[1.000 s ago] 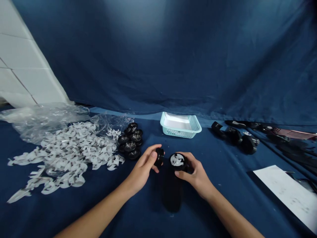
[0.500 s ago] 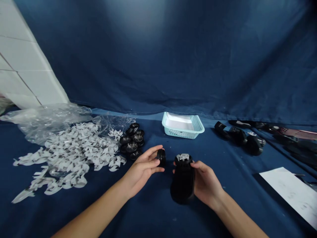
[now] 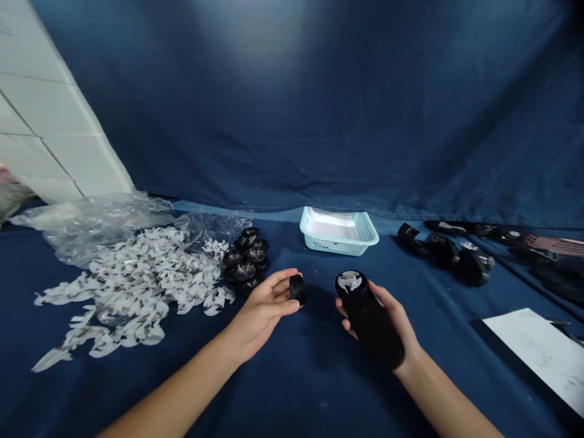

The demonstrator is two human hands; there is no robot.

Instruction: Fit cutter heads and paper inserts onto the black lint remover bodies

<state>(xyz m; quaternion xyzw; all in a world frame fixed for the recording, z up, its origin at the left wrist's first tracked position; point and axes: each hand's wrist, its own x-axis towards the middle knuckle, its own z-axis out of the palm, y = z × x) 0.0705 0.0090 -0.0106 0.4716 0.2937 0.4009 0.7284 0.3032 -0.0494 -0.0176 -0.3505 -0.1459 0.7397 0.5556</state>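
Note:
Between the thumb and fingers of my left hand (image 3: 262,311) is a small round black cap (image 3: 297,290), turned on its side. My right hand (image 3: 396,319) wraps around a black cylindrical body (image 3: 371,322), which tilts with its upper end toward the middle. A white plastic insert (image 3: 350,281) shows in that upper end. A gap separates the cap from the body. Left of my left hand lies a small heap of round black caps (image 3: 244,271) with patterned tops. Farther left spreads a large pile of white plastic pieces (image 3: 159,274).
A light blue basket (image 3: 337,246) with white paper inside stands at the back. Clear plastic bags (image 3: 100,222) lie behind the white pile. Several black parts (image 3: 444,252) are at the right, near a pink slotted piece (image 3: 552,244). A white sheet (image 3: 538,353) lies at the right front.
My right hand has moved right and tilted the black body, so its upper end with the white insert faces me more. My left hand still holds the cap in about the same place.

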